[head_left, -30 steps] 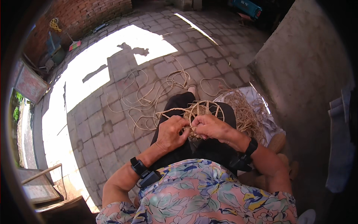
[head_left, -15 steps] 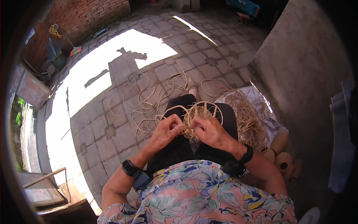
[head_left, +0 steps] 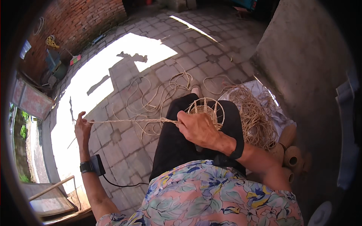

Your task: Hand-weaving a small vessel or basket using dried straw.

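Observation:
A small woven basket (head_left: pixel 203 107) with a round hoop rim and tan ribs rests on my lap, partly hidden by my right hand. My right hand (head_left: pixel 201 130) is closed at the basket's near left side, gripping the straw cord where it leaves the weave. Stretched taut to the left, the twisted straw cord (head_left: pixel 132 121) spans the gap between my hands. Far out to the left, my left hand (head_left: pixel 83 126) pinches the cord's other end, its index finger raised.
Loose cord loops (head_left: pixel 154 98) lie on the paving ahead of my feet. At my right, a heap of straw cord (head_left: pixel 250 113) sits on a white sheet (head_left: pixel 283 122), with several tan woven pieces (head_left: pixel 292 156) nearer me. A rough wall (head_left: pixel 301 49) rises on the right.
My left hand has swung far out to the left from beside the basket, drawing the cord straight. My right hand has shifted slightly left and covers more of the basket.

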Demonstrator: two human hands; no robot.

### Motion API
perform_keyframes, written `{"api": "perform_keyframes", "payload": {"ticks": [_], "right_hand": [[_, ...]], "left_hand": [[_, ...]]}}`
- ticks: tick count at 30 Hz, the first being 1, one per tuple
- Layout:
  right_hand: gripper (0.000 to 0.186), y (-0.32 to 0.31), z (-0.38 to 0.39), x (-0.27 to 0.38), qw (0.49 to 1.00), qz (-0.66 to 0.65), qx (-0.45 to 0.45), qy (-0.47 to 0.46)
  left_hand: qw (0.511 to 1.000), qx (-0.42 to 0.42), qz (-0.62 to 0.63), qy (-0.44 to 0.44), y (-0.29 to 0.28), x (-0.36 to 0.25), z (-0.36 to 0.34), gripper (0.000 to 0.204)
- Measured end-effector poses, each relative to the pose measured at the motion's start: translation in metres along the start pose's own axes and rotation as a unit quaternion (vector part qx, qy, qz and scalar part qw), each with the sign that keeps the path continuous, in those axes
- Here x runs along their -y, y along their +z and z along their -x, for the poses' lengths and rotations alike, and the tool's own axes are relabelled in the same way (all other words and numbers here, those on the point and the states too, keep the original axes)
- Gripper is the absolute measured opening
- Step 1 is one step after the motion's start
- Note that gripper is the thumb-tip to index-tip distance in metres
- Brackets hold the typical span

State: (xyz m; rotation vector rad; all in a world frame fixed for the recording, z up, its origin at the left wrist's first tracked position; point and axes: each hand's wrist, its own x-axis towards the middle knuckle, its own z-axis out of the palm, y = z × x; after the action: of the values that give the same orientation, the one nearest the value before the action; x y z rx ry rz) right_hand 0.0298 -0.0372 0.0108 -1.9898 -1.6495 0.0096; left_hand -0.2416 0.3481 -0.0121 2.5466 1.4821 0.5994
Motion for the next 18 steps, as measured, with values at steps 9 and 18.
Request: {"api": "perform_keyframes", "payload": {"ticks": [9, 18], "right_hand": [[0.018, -0.043, 0.039, -0.036, 0.948, -0.187, -0.114, 0.231], [0.014, -0.047, 0.047, -0.041, 0.890, -0.315, -0.096, 0.315]], "left_hand": [[0.949, 0.118, 0.223, 0.190, 0.009, -0.188, 0.102, 0.045], [0.765, 0.319, 0.518, 0.210, 0.056, -0.282, 0.160, 0.013]]}}
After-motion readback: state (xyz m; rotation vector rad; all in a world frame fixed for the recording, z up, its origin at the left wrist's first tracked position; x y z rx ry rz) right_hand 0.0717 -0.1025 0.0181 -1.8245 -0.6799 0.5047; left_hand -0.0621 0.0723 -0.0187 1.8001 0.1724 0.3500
